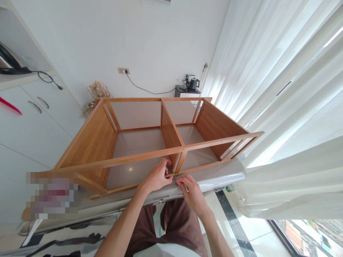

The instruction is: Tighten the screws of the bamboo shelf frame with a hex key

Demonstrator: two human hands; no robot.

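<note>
Low, left hand (158, 176) curled round wooden frame (169, 130); right hand (192, 191) pinching tiny piece (175, 177) (unclear).

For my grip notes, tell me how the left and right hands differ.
The left hand straddles the lower rail, while the right hand is in front of it. The left hand's thumb and fingers are spread; the right hand's are bunched together. Both are bare and near the divider.

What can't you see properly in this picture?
Head view, all of these:
Whatever the right hand may be pinching: too small to tell.
The thing at lower left: blurred by blocky squares.
The red thing and the black appliance: cut off by the left edge.
</note>
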